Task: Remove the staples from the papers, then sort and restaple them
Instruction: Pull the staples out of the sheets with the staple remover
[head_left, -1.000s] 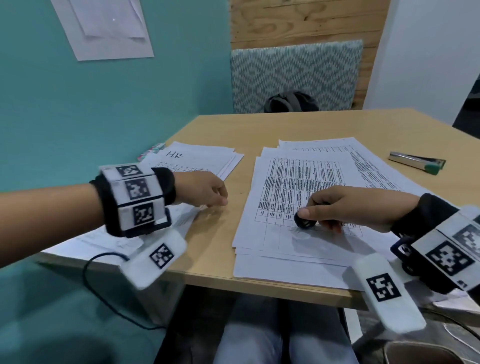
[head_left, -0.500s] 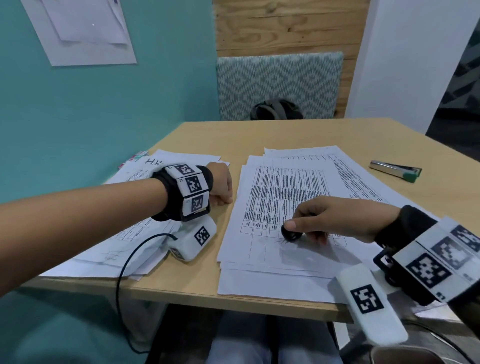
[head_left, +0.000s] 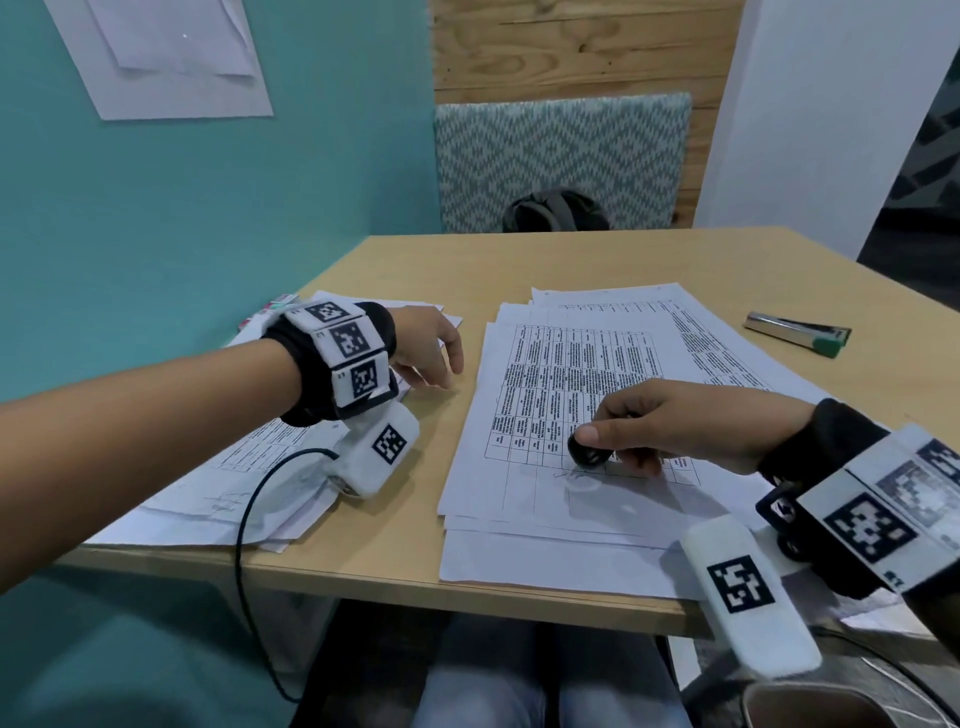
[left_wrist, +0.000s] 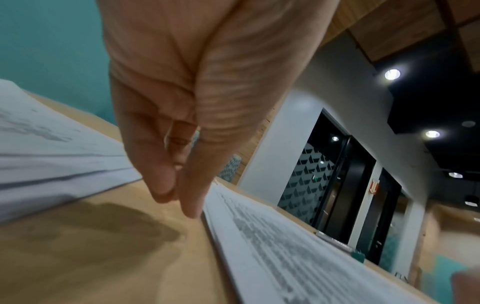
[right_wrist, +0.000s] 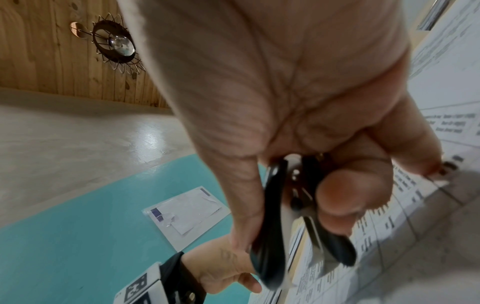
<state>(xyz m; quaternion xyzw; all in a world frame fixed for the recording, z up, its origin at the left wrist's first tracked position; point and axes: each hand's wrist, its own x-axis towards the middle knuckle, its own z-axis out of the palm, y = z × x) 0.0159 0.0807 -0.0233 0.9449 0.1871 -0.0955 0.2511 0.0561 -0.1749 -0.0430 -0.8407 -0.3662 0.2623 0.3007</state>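
Two piles of printed sheets lie on the wooden table (head_left: 519, 260): a right stack (head_left: 571, 364) with tables of text and a left stack (head_left: 234, 483). My right hand (head_left: 623, 431) rests on the right stack and grips a black staple remover (head_left: 587, 452) between thumb and fingers; in the right wrist view the staple remover (right_wrist: 272, 236) has its black handles squeezed near the paper. My left hand (head_left: 444, 379) hangs over the bare wood between the stacks. Its fingers (left_wrist: 161, 174) point down close together, next to the right stack's edge (left_wrist: 259, 236), with nothing seen in them.
A silver stapler (head_left: 797, 332) with a green end lies at the far right of the table. A patterned chair back (head_left: 561, 156) with a dark bag stands beyond the far edge. A teal wall is on the left. My knees are under the near edge.
My left forearm has swung in over the left stack, and the hand has shifted slightly forward at the gap between the stacks. The right hand stays put with the staple remover.
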